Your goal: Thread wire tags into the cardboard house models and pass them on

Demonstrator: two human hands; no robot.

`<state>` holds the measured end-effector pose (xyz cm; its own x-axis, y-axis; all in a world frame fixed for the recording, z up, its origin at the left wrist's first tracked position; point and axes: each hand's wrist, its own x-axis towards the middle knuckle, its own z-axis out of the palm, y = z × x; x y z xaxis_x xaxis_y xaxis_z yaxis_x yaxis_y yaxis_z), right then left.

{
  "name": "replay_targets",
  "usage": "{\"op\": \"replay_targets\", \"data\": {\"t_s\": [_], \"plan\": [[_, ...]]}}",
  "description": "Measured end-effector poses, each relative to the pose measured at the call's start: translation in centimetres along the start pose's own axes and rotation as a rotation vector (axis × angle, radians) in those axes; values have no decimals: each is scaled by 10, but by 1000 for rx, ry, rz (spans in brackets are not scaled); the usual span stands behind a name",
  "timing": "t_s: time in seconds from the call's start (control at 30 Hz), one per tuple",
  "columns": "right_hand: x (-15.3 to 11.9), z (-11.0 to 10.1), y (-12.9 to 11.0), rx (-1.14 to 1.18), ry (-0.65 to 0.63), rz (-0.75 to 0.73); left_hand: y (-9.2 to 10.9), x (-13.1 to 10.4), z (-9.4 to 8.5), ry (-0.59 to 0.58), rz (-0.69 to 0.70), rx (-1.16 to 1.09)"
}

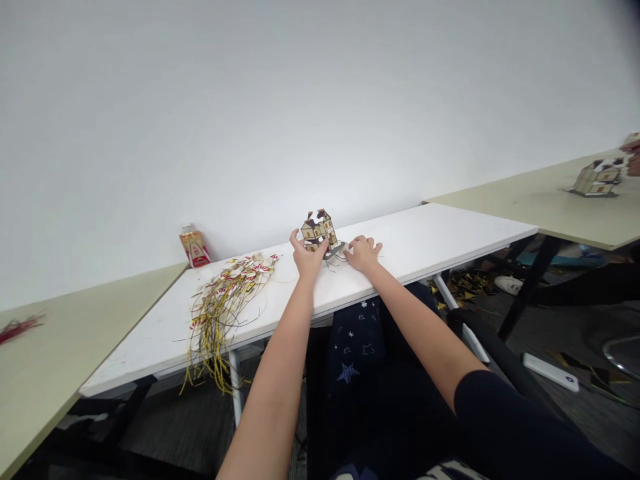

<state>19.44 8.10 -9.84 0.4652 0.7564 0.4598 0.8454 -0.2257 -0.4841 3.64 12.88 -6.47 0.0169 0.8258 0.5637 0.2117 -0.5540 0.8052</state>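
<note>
Our left hand point(308, 260) grips the small model house point(311, 231), thumb on its near side and fingers around the other. Our right hand point(365, 254) rests just right of the house, fingers curled low by some thin dark strands point(342, 259); we cannot tell whether it pinches one. The house stands upright on the white table point(405, 233), between our hands. To work well here, we would keep the left hold light but steady, low on the walls, and guide the strands gently so none snags on the base. Left of the house lies a tangled bundle of cords point(215, 333), hanging over the near edge, with a bottle point(196, 248) behind it. Well right of the house, a similar house point(597, 180) sits near another person's hand point(634, 155).
</note>
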Motion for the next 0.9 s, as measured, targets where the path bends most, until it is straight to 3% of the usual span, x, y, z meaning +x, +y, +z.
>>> {"op": "replay_targets", "data": {"t_s": [0.2,0.43,0.7,0.9], "plan": [[-1,-6,3,91,109,104,1,1,-2,53,-48,93],[-1,-5,3,345,230,-166,-4,4,0,53,-84,58],[0,-2,0,400,302,-383,-8,4,3,-9,-117,-45],[2,2,-1,438,295,-465,-6,4,5,-59,-119,-54]]}}
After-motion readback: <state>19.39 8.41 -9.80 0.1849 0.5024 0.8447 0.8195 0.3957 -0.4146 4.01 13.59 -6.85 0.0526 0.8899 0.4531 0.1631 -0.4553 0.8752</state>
